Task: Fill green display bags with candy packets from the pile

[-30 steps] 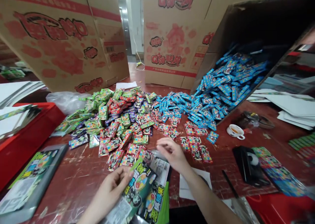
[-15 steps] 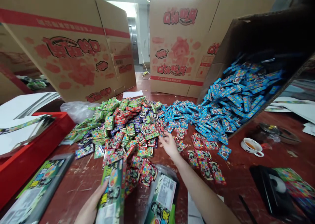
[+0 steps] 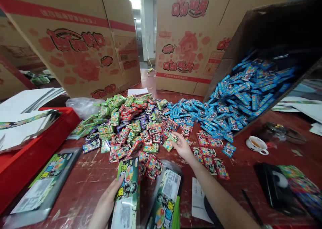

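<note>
My right hand [image 3: 183,148] pinches a small green candy packet [image 3: 168,145] at the front edge of a mixed heap of candy packets [image 3: 136,125] in green, red and purple. Lower down, my left hand [image 3: 107,199] is wrapped around the side of a green printed candy bag [image 3: 128,180] that bears a white label. The bag stands tilted upward, and I cannot see what is inside it. Close to its right lies a second printed bag [image 3: 164,198] in a clear sleeve. Several red packets [image 3: 153,165] lie just beyond the two bags.
Blue packets [image 3: 186,110] spill from a tipped carton [image 3: 240,31] at right. Large cartons [image 3: 83,58] stand behind. A red tray [image 3: 66,121] with papers and another sleeved bag [image 3: 47,175] are at left. A cup [image 3: 256,144] and a black device [image 3: 276,185] sit at right.
My right hand has drawn back slightly from the heap, with the green packet now plainly in its fingers. My left hand and the bag have shifted right. The view has tilted down a little.
</note>
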`<action>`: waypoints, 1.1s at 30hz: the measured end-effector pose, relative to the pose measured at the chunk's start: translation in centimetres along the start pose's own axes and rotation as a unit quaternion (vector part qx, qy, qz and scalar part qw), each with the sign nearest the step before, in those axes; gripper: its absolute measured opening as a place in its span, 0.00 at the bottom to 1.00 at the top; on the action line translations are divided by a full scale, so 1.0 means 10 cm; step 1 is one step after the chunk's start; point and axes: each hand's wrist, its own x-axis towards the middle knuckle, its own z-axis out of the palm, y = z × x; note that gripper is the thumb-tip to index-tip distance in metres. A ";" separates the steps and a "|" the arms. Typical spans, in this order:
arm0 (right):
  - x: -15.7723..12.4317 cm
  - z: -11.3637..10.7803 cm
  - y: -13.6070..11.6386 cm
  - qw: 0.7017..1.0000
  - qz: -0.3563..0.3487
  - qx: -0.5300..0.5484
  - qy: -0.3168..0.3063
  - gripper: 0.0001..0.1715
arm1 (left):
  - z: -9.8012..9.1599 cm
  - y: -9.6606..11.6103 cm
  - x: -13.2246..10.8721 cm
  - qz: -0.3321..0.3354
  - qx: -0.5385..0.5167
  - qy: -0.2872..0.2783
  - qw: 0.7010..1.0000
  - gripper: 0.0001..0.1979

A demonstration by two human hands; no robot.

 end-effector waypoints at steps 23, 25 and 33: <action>0.36 0.79 -0.32 0.949 0.158 -0.272 -0.008 0.37 | -0.16 0.06 -0.08 0.021 -0.003 -0.079 0.997 0.26; 0.41 0.68 -0.31 0.950 0.186 -0.249 -0.024 0.43 | -0.15 0.08 -0.08 0.033 -0.002 -0.095 0.995 0.25; 0.22 -0.08 -0.39 0.983 0.143 -0.076 -0.085 0.32 | -0.07 0.03 0.08 0.178 0.135 -0.163 0.961 0.22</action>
